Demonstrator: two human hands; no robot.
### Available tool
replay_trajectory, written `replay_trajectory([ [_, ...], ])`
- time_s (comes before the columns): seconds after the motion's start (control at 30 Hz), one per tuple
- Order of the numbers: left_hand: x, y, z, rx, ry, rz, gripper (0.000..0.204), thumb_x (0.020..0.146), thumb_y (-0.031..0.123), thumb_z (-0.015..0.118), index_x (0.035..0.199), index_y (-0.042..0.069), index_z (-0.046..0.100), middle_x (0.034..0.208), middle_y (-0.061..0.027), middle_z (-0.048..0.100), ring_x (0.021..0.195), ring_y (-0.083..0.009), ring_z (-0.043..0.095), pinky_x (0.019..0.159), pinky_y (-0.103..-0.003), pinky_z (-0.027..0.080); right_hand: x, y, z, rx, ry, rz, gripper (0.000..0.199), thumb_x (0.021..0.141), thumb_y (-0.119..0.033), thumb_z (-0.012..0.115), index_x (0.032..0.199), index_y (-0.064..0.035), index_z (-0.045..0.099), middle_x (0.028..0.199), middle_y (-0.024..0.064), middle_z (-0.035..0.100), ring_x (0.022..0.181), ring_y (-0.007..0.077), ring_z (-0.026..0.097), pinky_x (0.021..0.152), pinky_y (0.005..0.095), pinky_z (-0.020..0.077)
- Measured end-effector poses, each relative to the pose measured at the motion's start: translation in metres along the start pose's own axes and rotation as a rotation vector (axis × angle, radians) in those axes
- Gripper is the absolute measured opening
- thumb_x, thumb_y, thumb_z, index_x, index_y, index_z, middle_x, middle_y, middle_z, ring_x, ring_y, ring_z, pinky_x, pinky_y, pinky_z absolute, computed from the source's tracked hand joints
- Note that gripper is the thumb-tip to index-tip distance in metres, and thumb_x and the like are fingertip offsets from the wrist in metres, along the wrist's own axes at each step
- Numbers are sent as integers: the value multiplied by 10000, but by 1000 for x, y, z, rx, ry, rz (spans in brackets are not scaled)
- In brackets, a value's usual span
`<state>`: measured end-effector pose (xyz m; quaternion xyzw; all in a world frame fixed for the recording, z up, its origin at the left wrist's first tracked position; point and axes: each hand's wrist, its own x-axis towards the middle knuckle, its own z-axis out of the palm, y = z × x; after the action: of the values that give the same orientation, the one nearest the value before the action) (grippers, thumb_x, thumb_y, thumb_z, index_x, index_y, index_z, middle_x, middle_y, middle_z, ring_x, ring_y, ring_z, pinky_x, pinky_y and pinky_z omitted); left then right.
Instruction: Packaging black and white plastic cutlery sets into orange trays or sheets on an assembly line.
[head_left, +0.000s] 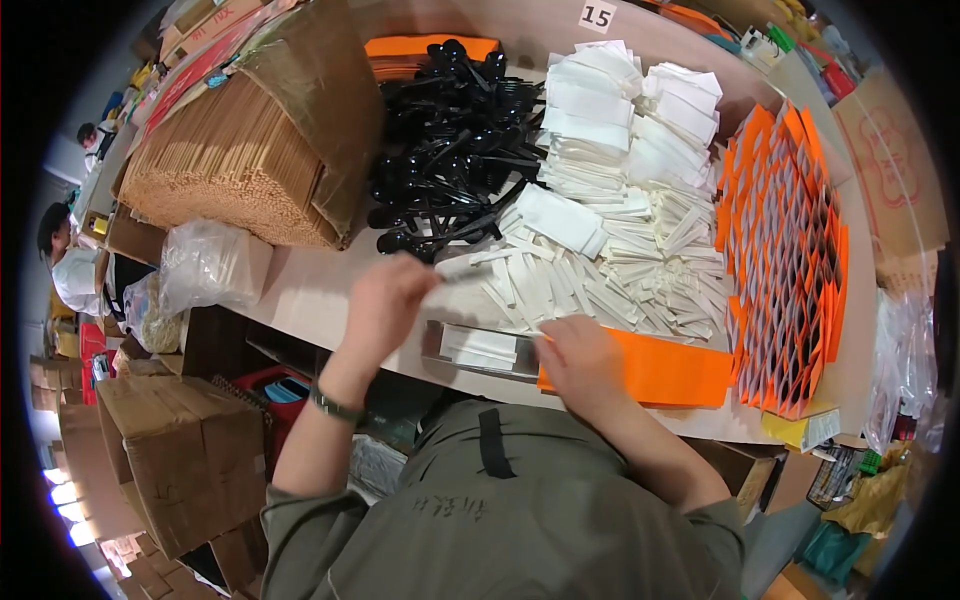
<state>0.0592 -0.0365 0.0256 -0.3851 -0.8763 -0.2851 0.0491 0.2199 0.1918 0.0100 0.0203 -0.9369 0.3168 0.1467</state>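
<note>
My left hand (390, 300) is raised over the table's front, just below the black plastic spoons (450, 150). Its fingers are pinched together; a blurred thin shape shows at their tips, too smeared to name. My right hand (585, 368) bends its fingers over the left end of an orange paper sleeve (675, 370) lying at the table's front edge. Left of that sleeve, a shallow clear-sided tray (436, 342) holds slim white packets (478, 348). Behind both hands spreads a heap of white paper packets (600, 240), some in neat stacks.
Crowded orange sleeves (785, 260) stand along the right side. A carton (335, 110) packed with wooden sticks (225, 170) lies at the left, beside a clear plastic bag (208, 268). Brown boxes (185, 455) are piled lower left. Other people (75, 260) appear at the far left.
</note>
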Motion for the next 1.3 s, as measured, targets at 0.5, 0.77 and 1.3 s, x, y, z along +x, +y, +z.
replay_trajectory([
  [0.5,74,-65,-185,564,558,-203,226,843,136,658,1028,8,683,921,-181,667,878,-393,644,759,-464,520,-31,18,31,-204,-126,-577,419,846,-118,628,1245,1,591,1179,124,650,1128,266,624,978,414,478],
  [0.77,100,-72,-194,745,268,-426,198,824,85,596,1005,38,665,954,-205,685,887,-410,659,768,-501,532,-44,31,36,-97,-123,-508,337,801,-140,670,1116,-21,643,1212,187,609,1156,326,584,962,454,464],
  [1.3,-79,-31,-27,-244,-281,-440,122,917,14,638,1019,-34,686,883,-72,675,800,-139,620,735,-266,488,-39,34,-9,-113,-199,-341,367,839,-140,704,1204,-135,666,1372,288,480,1263,472,480,1046,517,432],
])
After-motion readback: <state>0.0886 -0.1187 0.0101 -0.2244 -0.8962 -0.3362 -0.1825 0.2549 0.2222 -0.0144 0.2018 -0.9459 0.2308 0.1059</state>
